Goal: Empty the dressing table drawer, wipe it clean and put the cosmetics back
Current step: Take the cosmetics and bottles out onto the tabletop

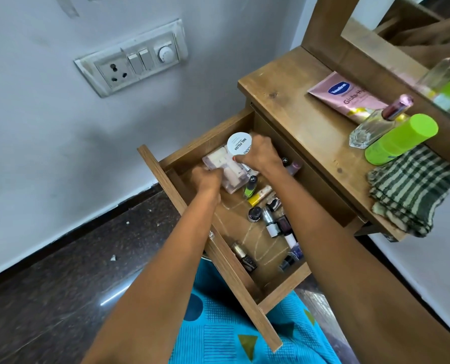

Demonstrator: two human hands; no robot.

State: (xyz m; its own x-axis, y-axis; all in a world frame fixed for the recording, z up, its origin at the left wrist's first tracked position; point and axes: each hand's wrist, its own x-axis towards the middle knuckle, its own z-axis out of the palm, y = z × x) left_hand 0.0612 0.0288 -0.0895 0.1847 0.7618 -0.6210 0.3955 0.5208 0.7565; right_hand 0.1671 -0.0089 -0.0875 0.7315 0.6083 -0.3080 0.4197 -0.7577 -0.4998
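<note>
Where one drawer (245,285) stands open, left grip (207,179) clutches one clear box (230,179), right grip (262,153) one white jar (239,147).

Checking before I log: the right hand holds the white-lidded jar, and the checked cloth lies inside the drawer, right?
No: the head view shows the checked cloth on the dressing table top, not in the drawer. The right hand does hold the white-lidded jar.

forearms (163,264): bare | garment (218,327): turquoise print, dark-blue circles, olive triangles, hatched grid patches
</note>
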